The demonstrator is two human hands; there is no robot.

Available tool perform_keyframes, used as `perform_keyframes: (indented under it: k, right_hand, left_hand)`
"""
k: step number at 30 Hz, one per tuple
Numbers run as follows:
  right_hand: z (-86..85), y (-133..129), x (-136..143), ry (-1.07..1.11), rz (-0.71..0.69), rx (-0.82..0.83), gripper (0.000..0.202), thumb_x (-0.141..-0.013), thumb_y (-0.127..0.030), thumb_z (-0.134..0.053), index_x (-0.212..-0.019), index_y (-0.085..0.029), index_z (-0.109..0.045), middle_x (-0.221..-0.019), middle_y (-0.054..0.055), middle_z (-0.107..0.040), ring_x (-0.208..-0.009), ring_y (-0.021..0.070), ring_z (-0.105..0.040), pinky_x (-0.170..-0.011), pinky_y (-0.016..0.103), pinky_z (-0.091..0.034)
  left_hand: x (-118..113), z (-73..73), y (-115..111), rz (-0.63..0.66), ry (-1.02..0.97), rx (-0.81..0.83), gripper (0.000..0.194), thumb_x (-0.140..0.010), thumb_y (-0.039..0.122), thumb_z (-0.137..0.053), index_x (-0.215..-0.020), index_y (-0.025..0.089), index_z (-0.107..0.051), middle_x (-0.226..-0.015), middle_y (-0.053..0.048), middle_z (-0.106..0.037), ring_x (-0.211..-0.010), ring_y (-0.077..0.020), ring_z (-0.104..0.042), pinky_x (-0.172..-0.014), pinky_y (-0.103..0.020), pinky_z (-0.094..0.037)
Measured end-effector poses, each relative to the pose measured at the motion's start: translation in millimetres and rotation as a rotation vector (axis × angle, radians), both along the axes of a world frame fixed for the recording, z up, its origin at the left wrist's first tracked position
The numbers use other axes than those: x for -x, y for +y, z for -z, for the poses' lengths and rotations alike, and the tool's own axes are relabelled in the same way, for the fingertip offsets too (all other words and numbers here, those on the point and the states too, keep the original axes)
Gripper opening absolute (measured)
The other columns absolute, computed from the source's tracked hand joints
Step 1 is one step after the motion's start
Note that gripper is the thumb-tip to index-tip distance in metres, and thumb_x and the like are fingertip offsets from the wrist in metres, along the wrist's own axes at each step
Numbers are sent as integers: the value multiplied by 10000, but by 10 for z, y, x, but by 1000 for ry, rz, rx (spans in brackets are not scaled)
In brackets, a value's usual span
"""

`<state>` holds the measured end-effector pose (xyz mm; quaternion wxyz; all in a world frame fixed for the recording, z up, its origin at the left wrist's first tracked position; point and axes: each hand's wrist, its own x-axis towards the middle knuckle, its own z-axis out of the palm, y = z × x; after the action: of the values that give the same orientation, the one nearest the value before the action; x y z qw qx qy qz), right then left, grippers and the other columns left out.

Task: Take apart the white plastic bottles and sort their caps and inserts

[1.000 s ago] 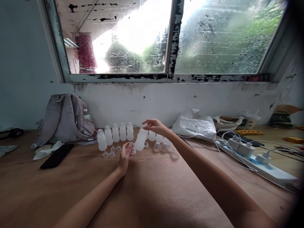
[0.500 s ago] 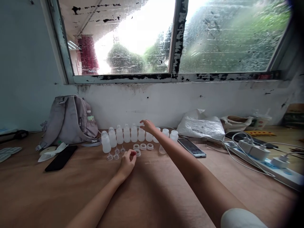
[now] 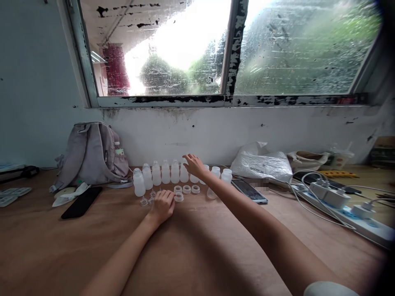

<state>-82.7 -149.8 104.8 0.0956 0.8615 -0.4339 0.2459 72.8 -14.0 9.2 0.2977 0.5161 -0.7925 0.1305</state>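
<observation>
A row of frosted baby bottles (image 3: 156, 174) stands along the back of the table. Several on the left wear clear caps, while the right-hand ones (image 3: 226, 176) have bare necks. My right hand (image 3: 195, 166) reaches over the row, its fingers stretched out above a bottle (image 3: 184, 174) and the thumb side low. My left hand (image 3: 163, 204) rests low over the table with fingers bent together; their tips are hidden. Clear silicone teats (image 3: 143, 201) lie just left of it, partly covered. White collar rings (image 3: 187, 189) lie to its right, one ring (image 3: 178, 197) close to the fingers.
A clear cap (image 3: 211, 194) lies partly behind my right forearm. At left are a grey backpack (image 3: 92, 156) and a black phone (image 3: 82, 203). Another phone (image 3: 249, 191), a silver plastic bag (image 3: 262, 162) and a power strip with cables (image 3: 345, 213) occupy the right side.
My left hand has turned palm down and shifted left over the teats, away from the ring. My right hand stays over the bottle, its fingers spread slightly more.
</observation>
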Motion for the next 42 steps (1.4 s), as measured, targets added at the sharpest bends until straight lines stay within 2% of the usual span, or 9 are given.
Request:
perform_keyframes:
  k: [5, 9, 12, 15, 18, 26, 35, 38, 42]
  right_hand:
    - [450, 500, -8, 164, -218, 39, 218, -855, -221, -367, -1000, -149, -513, -956, 102, -534, -870, 189, -505, -782, 305, -331]
    - [854, 775, -49, 169, -219, -2, 227, -837, -287, -395, -985, -153, -500, -958, 102, -534, -857, 199, -518, -757, 305, -356]
    - [985, 836, -90, 136, -151, -81, 295, -821, -342, -407, -1045, -156, -454, -1018, 115, -517, -832, 204, -540, -653, 273, -390]
    - [999, 837, -114, 114, -87, -117, 308, -823, -372, -389, -1038, -157, -441, -1013, 114, -522, -781, 213, -560, -568, 265, -392]
    - [989, 851, -101, 118, -62, -136, 265, -834, -344, -375, -1010, -160, -450, -998, 115, -530, -776, 210, -564, -575, 264, -395]
    - [1027, 952, 66, 62, -146, -145, 204, -834, -321, -398, -958, -174, -466, -967, 78, -533, -781, 176, -553, -621, 245, -378]
    - [1014, 1006, 118, 11, -141, -203, 184, -814, -302, -439, -952, -184, -473, -979, 63, -528, -766, 154, -542, -629, 229, -360]
    - [1018, 1002, 120, 6, -152, -197, 181, -817, -299, -434, -946, -179, -473, -975, 67, -529, -752, 152, -544, -629, 230, -359]
    - [1020, 1006, 125, 8, -148, -192, 187, -820, -302, -432, -954, -178, -475, -976, 72, -530, -759, 158, -547, -632, 237, -363]
  left_hand:
    - [-461, -43, -128, -129, 173, 93, 181, -758, 234, -462, -898, 201, -571, -902, -91, -588, -878, -253, -501, -803, -367, -351]
    - [-813, 79, -185, -102, 326, 60, 156, -749, 320, -484, -781, 197, -574, -799, -58, -597, -790, -212, -542, -741, -313, -398]
    - [-892, 164, -200, -45, 366, -98, 216, -754, 383, -477, -688, 196, -563, -659, -27, -580, -625, -172, -532, -606, -266, -400]
    - [-821, 185, -219, 2, 354, -168, 283, -769, 427, -449, -641, 194, -544, -632, -17, -564, -602, -160, -516, -590, -253, -383]
    - [-706, 170, -247, 24, 291, -191, 304, -783, 452, -423, -670, 194, -535, -687, -21, -560, -664, -167, -520, -637, -258, -388]
    - [-631, 188, -273, 6, 240, -199, 289, -803, 456, -400, -746, 201, -521, -752, -20, -542, -701, -168, -524, -668, -263, -391]
    - [-533, 143, -348, 27, 382, -67, 281, -829, 407, -355, -776, 182, -515, -771, -36, -515, -704, -164, -502, -675, -270, -391]
    - [-498, 155, -335, 66, 337, -143, 262, -807, 395, -401, -739, 184, -541, -745, -34, -539, -698, -169, -514, -671, -275, -399]
    - [-503, 151, -259, -21, 219, -171, 214, -742, 396, -505, -799, 197, -558, -778, -37, -571, -757, -202, -526, -712, -312, -390]
